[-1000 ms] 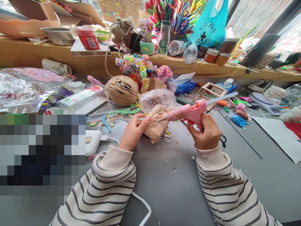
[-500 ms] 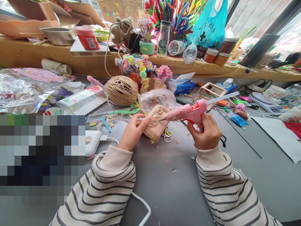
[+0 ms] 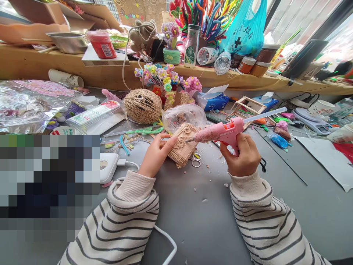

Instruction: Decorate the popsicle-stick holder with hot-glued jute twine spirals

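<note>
Grey worktable (image 3: 198,221): right hand (image 3: 244,158) grips pink glue gun (image 3: 220,132) lettered ANDELI; left hand (image 3: 156,154) holds twine-wrapped craft (image 3: 183,146).

Grey table (image 3: 198,221), twine ball (image 3: 142,106), scissors (image 3: 196,161)

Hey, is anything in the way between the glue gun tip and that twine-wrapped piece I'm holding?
Nothing visible. The right hand holds the pink glue gun with its tip right at the twine-wrapped piece, which the left hand steadies.

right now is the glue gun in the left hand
No, the right hand grips the pink glue gun.
</note>
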A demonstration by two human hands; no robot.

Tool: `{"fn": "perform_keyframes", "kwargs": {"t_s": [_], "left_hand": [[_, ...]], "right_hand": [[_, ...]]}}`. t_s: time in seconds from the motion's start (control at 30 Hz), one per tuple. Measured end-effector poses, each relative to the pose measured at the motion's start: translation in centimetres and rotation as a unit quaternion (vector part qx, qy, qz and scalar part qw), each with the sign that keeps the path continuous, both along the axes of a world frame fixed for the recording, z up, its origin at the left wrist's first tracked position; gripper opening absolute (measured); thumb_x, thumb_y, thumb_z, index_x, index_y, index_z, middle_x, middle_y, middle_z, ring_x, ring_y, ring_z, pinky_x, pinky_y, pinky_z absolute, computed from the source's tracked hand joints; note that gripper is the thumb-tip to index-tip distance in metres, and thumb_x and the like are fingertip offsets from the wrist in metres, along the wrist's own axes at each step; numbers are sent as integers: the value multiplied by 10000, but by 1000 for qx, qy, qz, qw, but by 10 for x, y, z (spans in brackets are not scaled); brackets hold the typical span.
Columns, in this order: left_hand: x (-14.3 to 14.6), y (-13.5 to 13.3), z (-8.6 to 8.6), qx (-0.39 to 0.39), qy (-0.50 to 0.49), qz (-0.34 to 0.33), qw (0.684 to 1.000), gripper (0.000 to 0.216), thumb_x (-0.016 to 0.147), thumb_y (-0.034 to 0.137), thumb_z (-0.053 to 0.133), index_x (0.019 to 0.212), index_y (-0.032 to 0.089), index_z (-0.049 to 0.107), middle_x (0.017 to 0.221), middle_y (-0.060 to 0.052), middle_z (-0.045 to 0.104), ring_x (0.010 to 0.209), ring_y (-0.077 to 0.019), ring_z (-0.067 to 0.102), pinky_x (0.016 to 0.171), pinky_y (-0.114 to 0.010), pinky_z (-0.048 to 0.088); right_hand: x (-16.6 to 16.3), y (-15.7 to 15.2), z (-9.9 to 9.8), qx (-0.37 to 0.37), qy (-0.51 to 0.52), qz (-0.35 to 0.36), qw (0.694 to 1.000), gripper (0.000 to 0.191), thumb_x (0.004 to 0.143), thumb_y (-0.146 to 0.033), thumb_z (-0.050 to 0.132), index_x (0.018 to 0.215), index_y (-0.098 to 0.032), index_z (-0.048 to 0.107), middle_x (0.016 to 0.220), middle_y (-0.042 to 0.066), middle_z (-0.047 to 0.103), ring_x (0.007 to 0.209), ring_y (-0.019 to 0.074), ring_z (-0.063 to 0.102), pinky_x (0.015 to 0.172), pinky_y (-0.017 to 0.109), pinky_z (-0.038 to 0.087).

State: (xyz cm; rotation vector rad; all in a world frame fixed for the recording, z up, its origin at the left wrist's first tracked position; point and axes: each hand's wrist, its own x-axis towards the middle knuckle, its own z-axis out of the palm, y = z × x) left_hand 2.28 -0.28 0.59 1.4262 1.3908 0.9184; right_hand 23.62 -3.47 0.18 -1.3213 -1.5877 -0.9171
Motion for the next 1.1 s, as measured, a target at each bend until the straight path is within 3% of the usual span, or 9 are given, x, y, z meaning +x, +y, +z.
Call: {"fn": "perform_keyframes", "kwargs": {"t_s": [0.33, 0.63, 1.1], "left_hand": [[0, 0, 2, -2, 5, 4, 1000, 468, 692, 567, 471, 955, 180, 488, 781, -16, 617, 775, -181, 569, 647, -251, 410], [1, -1, 3, -2, 12, 4, 1000, 470, 696, 568, 465, 961, 180, 484, 790, -19, 625, 779, -181, 572, 627, -238, 415], [0, 0, 1, 1, 8, 0, 1000, 469, 695, 570, 463, 960, 184, 486, 804, -22, 617, 786, -190, 568, 654, -258, 402]], "right_hand": [[0, -1, 1, 4, 13, 18, 1000, 175, 692, -197, 585, 849, -122, 576, 620, 44, 529, 603, 158, 531, 513, 246, 433], [0, -2, 1, 17, 7, 36, 999, 293, 696, -190, 563, 987, -151, 546, 690, 55, 556, 645, 177, 534, 562, 280, 440], [2, -3, 0, 24, -24, 3, 999, 403, 720, -243, 552, 1111, -179, 479, 772, 64, 600, 682, 181, 560, 637, 293, 448]]}}
